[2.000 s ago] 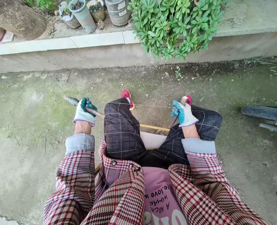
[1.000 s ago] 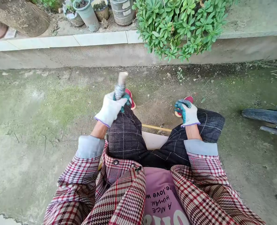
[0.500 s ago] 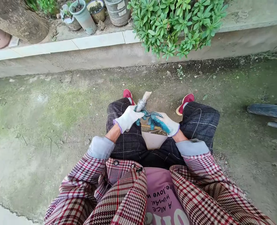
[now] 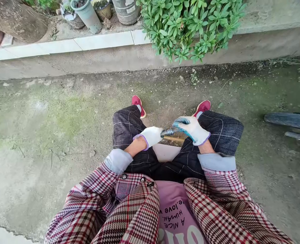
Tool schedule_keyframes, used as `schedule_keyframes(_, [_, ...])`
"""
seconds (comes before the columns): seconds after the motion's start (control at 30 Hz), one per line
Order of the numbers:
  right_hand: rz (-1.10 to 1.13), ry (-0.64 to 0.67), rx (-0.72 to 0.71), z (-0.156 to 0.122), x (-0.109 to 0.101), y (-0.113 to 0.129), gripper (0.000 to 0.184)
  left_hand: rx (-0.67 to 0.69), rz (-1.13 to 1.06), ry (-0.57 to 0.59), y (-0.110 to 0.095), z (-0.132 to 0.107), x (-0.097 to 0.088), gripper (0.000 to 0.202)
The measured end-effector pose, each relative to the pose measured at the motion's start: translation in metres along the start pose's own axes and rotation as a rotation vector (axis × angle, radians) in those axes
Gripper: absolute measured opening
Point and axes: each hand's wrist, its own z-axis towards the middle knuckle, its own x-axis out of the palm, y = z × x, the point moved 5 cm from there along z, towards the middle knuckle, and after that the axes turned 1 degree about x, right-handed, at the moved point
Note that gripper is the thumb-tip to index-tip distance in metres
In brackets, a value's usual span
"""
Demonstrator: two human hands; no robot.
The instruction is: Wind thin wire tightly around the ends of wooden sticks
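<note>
A short stick wound with silvery wire (image 4: 168, 132) lies nearly level between my two gloved hands, over the gap between my knees. My left hand (image 4: 152, 136), in a white glove with a purple cuff, is closed round its left end. My right hand (image 4: 192, 129), in a white glove with blue-coated fingers, has its fingers curled in at the right end and covers the tip. Just below the winding runs a thin yellowish rod (image 4: 174, 139); its ends are hidden, and I cannot tell what holds it.
A pale flat surface (image 4: 166, 153) shows between my thighs. Ahead, a low tiled ledge (image 4: 104, 42) carries potted plants, a bucket (image 4: 126, 12) and a leafy bush (image 4: 190, 27) overhanging its edge. A dark wheel (image 4: 287, 120) stands to the right on the mossy ground (image 4: 50, 112).
The wire-wound stick has tipped from pointing away and up to lying level toward the right. Both hands have shifted right, and my right hand has risen a little.
</note>
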Motion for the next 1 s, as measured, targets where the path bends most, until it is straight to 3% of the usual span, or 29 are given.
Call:
schedule_keyframes(0.13, [-0.044, -0.07, -0.003, 0.006, -0.013, -0.004, 0.025, 0.189, 0.02, 0.048, -0.012, -0.018, -0.015, 0.013])
schedule_keyframes(0.23, [-0.015, -0.063, 0.013, 0.007, -0.003, -0.005, 0.03, 0.297, 0.001, -0.078, -0.012, -0.027, -0.041, 0.018])
schedule_keyframes(0.37, [-0.038, 0.014, 0.054, 0.004, 0.024, -0.006, 0.027, 0.272, 0.017, -0.228, 0.002, -0.027, -0.058, 0.018])
schedule_keyframes(0.57, [-0.102, 0.178, 0.039, -0.004, 0.048, -0.002, 0.026, 0.07, 0.174, -0.256, 0.013, -0.021, -0.057, 0.031])
schedule_keyframes(0.73, [0.016, 0.224, 0.068, -0.014, 0.037, 0.008, 0.029, -0.087, 0.37, -0.15, 0.013, -0.015, -0.049, 0.034])
schedule_keyframes(0.9, [0.059, -0.011, 0.115, -0.015, 0.002, 0.012, 0.033, -0.005, 0.417, 0.035, 0.005, -0.013, -0.03, 0.033])
schedule_keyframes(1.0, [0.01, -0.132, 0.098, -0.01, -0.01, 0.009, 0.032, 0.089, 0.387, 0.051, 0.001, -0.02, -0.029, 0.026])
